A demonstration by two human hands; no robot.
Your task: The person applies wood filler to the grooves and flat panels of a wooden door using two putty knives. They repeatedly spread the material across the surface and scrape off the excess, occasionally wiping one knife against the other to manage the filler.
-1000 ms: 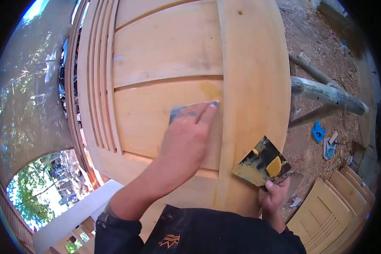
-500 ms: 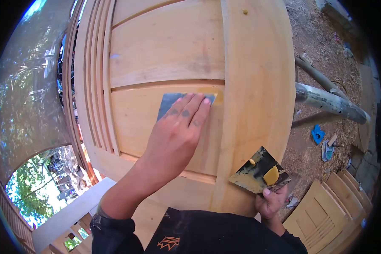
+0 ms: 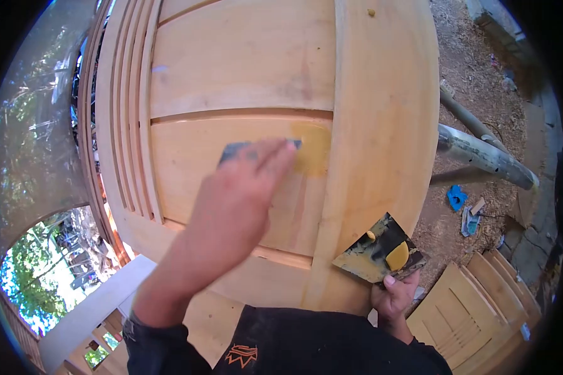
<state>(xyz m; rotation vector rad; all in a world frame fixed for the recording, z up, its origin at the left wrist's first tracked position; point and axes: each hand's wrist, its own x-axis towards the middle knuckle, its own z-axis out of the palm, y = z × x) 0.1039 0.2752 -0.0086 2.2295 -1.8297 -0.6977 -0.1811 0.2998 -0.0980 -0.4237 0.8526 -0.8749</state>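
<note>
My left hand (image 3: 238, 184) is closed around a thin grey putty spreader (image 3: 231, 150), pressed against or just over a recessed panel of the pale wooden door (image 3: 381, 125). Slight motion blur softens the fingers, which cover most of the blade. Right beside the blade's edge, a smeared patch of yellow putty (image 3: 313, 147) lies on the panel. Low on the right, my right hand (image 3: 395, 295) grips a dark square plate (image 3: 363, 259) by its corner, thumb on top. A thick lump of yellow putty (image 3: 397, 256) and a smaller dab sit on that plate.
Vertical slats (image 3: 131, 125) run along the door's left side. A weathered pole (image 3: 481, 153) juts out at the right, above ground with blue scraps (image 3: 456, 197). Several wooden panels (image 3: 456, 312) lean at lower right. Mesh cloth (image 3: 37, 125) hangs at left.
My left hand has drawn the spreader to the left, uncovering more of the yellow putty patch, and the blade is tilted more. My right hand still holds the plate. The view has shifted slightly.
</note>
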